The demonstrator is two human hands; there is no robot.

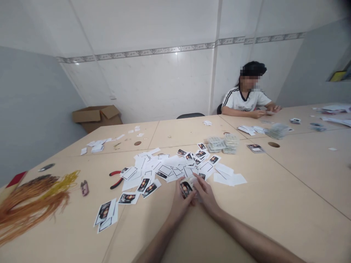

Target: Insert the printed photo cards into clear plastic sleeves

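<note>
Because the printed paper card is light and flimsy, the left hand and right hand pinch it closely by its edges.

This is a small, plain workroom, more a light-assembly workshop than a home or shop. White tiles with a patterned border line the far walls, and an open cardboard box sits in the corner. Pale laminate tables butted together form one broad surface, pierced by round holes. Loose printed cards, stacks of clear packets and bundles of orange cord cover it, and a co-worker sits across the room, handling small items.
</note>
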